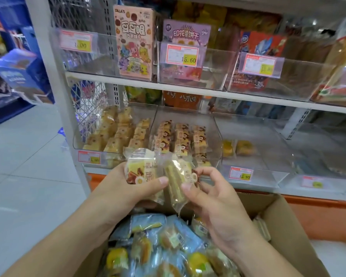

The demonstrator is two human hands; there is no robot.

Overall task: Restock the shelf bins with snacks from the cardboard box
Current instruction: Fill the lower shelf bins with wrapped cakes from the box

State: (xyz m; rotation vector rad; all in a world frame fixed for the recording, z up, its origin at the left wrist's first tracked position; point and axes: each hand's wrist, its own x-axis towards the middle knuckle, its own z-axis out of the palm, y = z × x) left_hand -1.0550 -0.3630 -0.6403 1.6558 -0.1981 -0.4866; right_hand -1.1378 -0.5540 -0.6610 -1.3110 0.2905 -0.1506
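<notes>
Left hand (126, 184) grips one cake pack (141, 170), thumb curled across its front, fingers behind. Right hand (210, 196) pinches a second pack (178, 182) between thumb and curled fingers; this one is turned edge-on, tilted. The 2 packs touch each other, held just above the box (278, 220) and in front of the lower shelf (248, 186)

Box is open, sits below the hands, holds a loose pile of snacks (164, 246): blue-wrapped and clear-wrapped yellow/orange ones, too jumbled to count

Lower shelf, 3 clear bins in view:
- left bin (108, 136): yellow cakes in about 3 rows, near full
- middle bin (180, 136): same print as the held packs, 3 rows, fairly full
- right bin (254, 144): 2 yellow packs at its left side

3 readable price tags on the lower row's front, plus a fourth, blurred, further right

Upper shelf (168, 87): 4 clear bins partly visible. One pink carton (134, 43) stands upright between first and second bin. Purple carton (186, 43) in second bin, red-blue one (262, 47) in third, orange-white packs in fourth at frame edge. Tags 15.60 legible; the others blurred

Left of the shelf: white tile floor (28, 156), blue display (18, 76)
</notes>
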